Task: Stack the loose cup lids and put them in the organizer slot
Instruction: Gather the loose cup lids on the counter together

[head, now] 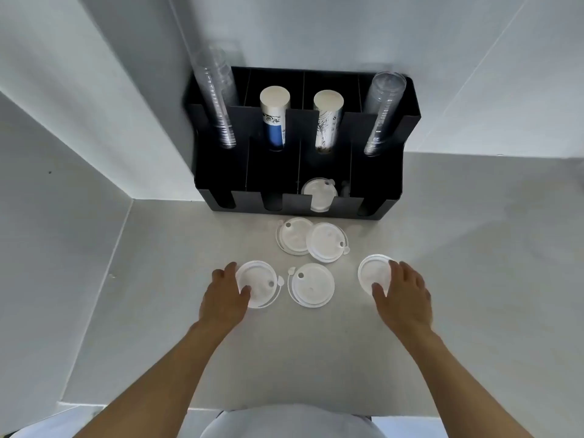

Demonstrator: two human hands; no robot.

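Note:
Several white cup lids lie loose on the grey counter. My left hand (225, 295) has its fingers and thumb around the left edge of the leftmost lid (257, 279), which lies flat. My right hand (403, 292) grips the right side of the rightmost lid (373, 271), thumb at its near rim. A middle lid (311, 285) lies between them, untouched. Two overlapping lids (295, 236) (327, 242) sit farther back. The black organizer (392, 197) stands at the wall, with lids (319, 194) in its third lower slot.
The organizer's upper slots hold two stacks of clear cups (218, 99) (382, 115) and two stacks of paper cups (274, 118) (327, 121). White walls close in behind and to the left. The counter's front edge (142, 404) runs just before my body.

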